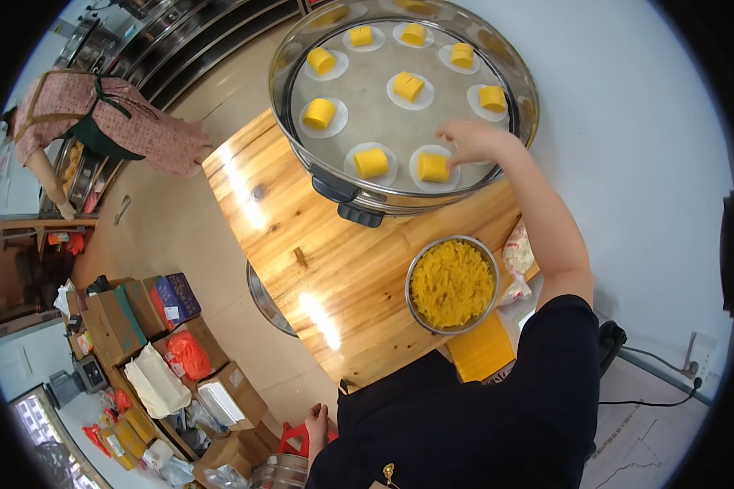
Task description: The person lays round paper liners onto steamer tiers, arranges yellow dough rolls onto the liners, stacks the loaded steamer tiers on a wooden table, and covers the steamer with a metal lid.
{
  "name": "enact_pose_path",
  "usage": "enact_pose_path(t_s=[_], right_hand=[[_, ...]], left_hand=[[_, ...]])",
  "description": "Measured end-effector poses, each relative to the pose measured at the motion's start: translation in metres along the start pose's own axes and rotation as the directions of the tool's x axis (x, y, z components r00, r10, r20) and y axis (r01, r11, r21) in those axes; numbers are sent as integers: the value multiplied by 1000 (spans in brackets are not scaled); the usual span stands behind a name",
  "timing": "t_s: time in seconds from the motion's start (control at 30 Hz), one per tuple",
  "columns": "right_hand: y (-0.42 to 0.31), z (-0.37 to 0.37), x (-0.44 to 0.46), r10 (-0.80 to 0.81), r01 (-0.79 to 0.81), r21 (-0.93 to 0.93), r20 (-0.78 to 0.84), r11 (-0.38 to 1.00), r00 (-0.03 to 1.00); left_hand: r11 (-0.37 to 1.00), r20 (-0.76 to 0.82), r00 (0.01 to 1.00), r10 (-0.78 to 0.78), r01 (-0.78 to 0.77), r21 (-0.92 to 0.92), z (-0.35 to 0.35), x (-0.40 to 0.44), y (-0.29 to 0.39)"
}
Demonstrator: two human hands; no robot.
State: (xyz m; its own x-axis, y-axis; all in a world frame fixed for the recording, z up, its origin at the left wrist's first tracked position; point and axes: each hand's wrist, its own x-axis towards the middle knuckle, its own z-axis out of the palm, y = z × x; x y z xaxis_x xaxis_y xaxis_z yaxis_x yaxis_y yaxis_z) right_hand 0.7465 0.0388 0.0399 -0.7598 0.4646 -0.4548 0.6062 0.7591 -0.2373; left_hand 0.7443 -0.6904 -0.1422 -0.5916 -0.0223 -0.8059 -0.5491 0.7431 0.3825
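Observation:
My right hand (475, 142) hovers over the near right part of a round metal steamer tray (359, 106), its fingers curved and apart with nothing between them. Just below the fingertips a yellow dough roll (433, 168) rests on a white paper round. To its left sits another yellow dough roll (372, 163), and several more lie spaced out on their own papers across the tray. Low down beside my body is my left hand (318, 425), close to a red plastic stool (294, 440); its fingers are partly hidden, and I cannot tell whether it touches the stool.
A metal bowl (410, 306) of shredded or mashed yellow food stands on the wooden table (277, 220). Next to it lie a plastic bag (517, 253) and a yellow cloth-like sheet (483, 349). A person in an apron (106, 122) bends at the left. Cardboard boxes (114, 322) are piled lower left.

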Motion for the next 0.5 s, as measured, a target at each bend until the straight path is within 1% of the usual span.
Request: enact_pose_path(t_s=[0.07, 0.1, 0.13, 0.17, 0.23, 0.33, 0.43, 0.5], right_hand=[[14, -4, 1, 66, -43, 119, -189, 992, 980], [15, -8, -3, 141, -108, 117, -325, 987, 935], [15, -13, -10, 211, -173, 124, -456, 977, 865], [17, -16, -17, 254, -176, 190, -563, 966, 787], [19, -22, -35, 343, -152, 316, -735, 937, 585], [7, -19, -73, 401, -107, 389, -853, 915, 332], [-14, 7, -108, 414, -20, 415, -901, 910, 128], [-47, 37, -132, 395, 56, 406, -906, 912, 150]], left_hand=[[999, -16, 1000, 13, -13, -38, -2, -3, -9], [1000, -5, 1000, 13, -13, -23, -4, -5, -15], [1000, 9, 1000, 16, -16, -9, -6, -6, -21], [1000, 26, 999, 21, -21, 4, -6, -7, -27], [999, 10, 1000, 4, -4, -37, -6, -7, -46], [994, 10, 999, -38, 39, -107, -11, -1, -85], [990, 10, 999, -45, 46, -132, -17, -2, -115], [990, -6, 1000, -27, 26, -140, -23, -10, -128]])
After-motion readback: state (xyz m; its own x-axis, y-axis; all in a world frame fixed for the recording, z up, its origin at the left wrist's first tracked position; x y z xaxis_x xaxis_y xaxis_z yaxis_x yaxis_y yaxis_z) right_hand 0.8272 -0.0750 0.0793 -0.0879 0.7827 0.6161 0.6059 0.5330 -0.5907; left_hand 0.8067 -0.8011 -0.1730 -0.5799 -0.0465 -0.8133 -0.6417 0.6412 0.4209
